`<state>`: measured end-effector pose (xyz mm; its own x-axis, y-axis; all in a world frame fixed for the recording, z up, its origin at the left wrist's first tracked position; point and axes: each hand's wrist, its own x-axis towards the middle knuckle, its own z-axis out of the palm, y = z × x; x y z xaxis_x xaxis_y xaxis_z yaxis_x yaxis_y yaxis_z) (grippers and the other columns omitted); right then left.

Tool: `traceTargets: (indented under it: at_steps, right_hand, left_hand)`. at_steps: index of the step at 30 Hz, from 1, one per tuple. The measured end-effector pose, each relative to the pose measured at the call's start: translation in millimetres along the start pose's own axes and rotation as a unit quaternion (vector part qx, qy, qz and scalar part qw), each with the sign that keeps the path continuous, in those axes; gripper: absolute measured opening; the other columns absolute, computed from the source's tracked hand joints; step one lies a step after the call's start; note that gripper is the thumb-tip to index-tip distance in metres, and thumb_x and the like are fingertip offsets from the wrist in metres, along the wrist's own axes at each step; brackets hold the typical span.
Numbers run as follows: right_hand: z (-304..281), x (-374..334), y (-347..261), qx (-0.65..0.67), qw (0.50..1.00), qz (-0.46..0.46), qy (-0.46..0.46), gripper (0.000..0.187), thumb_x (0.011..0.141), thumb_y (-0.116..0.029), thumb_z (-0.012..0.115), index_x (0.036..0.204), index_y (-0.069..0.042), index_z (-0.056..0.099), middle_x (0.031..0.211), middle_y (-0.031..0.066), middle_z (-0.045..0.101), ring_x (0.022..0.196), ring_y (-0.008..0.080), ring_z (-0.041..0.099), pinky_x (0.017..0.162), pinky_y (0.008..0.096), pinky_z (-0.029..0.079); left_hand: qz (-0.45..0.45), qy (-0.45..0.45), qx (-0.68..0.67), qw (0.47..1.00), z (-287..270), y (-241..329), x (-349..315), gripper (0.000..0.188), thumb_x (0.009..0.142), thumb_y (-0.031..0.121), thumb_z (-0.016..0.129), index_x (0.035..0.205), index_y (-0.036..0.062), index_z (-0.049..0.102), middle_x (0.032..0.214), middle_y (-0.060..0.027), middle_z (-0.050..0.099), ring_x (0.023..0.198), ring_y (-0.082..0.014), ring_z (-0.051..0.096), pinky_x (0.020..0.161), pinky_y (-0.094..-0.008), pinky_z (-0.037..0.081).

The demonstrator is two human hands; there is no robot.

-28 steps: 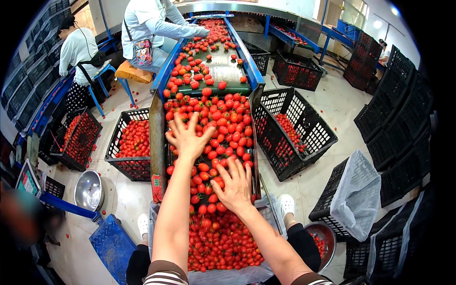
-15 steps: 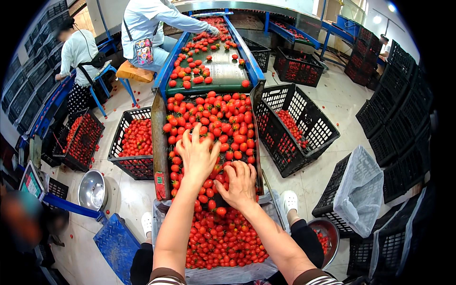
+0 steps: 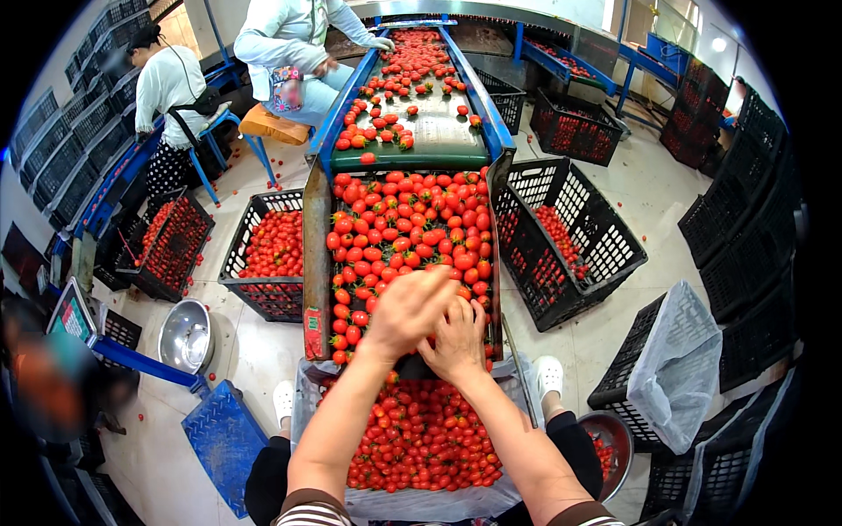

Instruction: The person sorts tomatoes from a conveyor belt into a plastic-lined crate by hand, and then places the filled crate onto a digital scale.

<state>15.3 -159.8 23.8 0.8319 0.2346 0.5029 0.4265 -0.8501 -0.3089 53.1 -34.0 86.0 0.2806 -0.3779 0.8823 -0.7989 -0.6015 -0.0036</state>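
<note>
Red cherry tomatoes (image 3: 408, 219) cover a metal-sided sorting tray (image 3: 317, 263) in front of me. My left hand (image 3: 408, 311) is over its near end, fingers stretched to the right and smeared by motion; I see nothing held in it. Close beside and partly under it, my right hand (image 3: 456, 340) rests among the near tomatoes, fingers loosely bent and apart, their tips partly hidden. Below the tray's lip, a crate with a pale plastic liner (image 3: 386, 507) holds many more tomatoes (image 3: 421, 443). Beyond the tray runs a green conveyor belt (image 3: 403, 159) carrying scattered tomatoes.
Black crates with tomatoes stand left (image 3: 263, 294) and right (image 3: 561, 298) of the tray. A steel bowl (image 3: 186, 337) and blue platform scale (image 3: 224, 447) are at left. At right are a lined crate (image 3: 675, 377) and a bowl (image 3: 610, 447). Two people (image 3: 294, 44) sit ahead.
My hands have drawn nearer to me and closer together, the left one swinging rightward over the right. More tomatoes show on the tray's middle. The view has shifted slightly; the worker's arm has moved.
</note>
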Motion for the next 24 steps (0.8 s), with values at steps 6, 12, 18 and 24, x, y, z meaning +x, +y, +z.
traceTargets:
  at_steps: [6, 12, 18, 24]
  right_hand:
    - [5.2, 0.7, -6.1, 0.010, 0.999, -0.018, 0.026, 0.046, 0.081, -0.036, 0.066, 0.116, -0.007, 0.057, 0.123, 0.0160, 0.047, 0.121, 0.0320, 0.041, 0.105, 0.0521, 0.026]
    - [1.3, 3.1, -1.2, -0.003, 1.000, -0.008, 0.028, 0.050, 0.083, -0.038, 0.065, 0.119, -0.005, 0.057, 0.136, 0.0217, 0.040, 0.131, 0.0364, 0.034, 0.109, 0.0548, 0.023]
    - [2.5, 2.9, -3.0, 0.012, 0.999, -0.026, 0.032, 0.046, 0.083, -0.037, 0.065, 0.116, -0.005, 0.059, 0.135, 0.0194, 0.041, 0.130, 0.0344, 0.035, 0.109, 0.0521, 0.023]
    - [0.4, 4.0, -3.2, 0.010, 0.999, -0.031, 0.032, 0.046, 0.083, -0.036, 0.066, 0.115, -0.005, 0.060, 0.134, 0.0195, 0.042, 0.129, 0.0349, 0.035, 0.108, 0.0517, 0.024]
  left_hand:
    - [-0.323, 0.206, 0.192, 0.903, -53.5, -108.2, 6.3, 0.024, 0.088, 0.005, 0.057, 0.109, -0.0060, 0.057, 0.112, -0.0204, 0.059, 0.112, -0.0399, 0.052, 0.101, -0.0478, 0.039]
    - [-0.294, -0.184, 0.315, 0.884, -35.9, -106.5, -19.5, 0.019, 0.079, 0.019, 0.069, 0.093, 0.0054, 0.070, 0.131, -0.0113, 0.052, 0.123, -0.0388, 0.039, 0.105, -0.0526, 0.028]
    - [-0.243, -0.315, 0.424, 0.814, -21.3, -127.7, -12.3, 0.019, 0.078, 0.027, 0.068, 0.084, 0.0103, 0.073, 0.135, -0.0084, 0.048, 0.134, -0.0338, 0.031, 0.111, -0.0588, 0.013]
    - [-0.100, -0.076, 0.345, 0.930, -39.5, -114.9, -1.6, 0.008, 0.074, 0.012, 0.065, 0.081, 0.0076, 0.066, 0.097, -0.0068, 0.063, 0.107, -0.0256, 0.055, 0.101, -0.0426, 0.037]
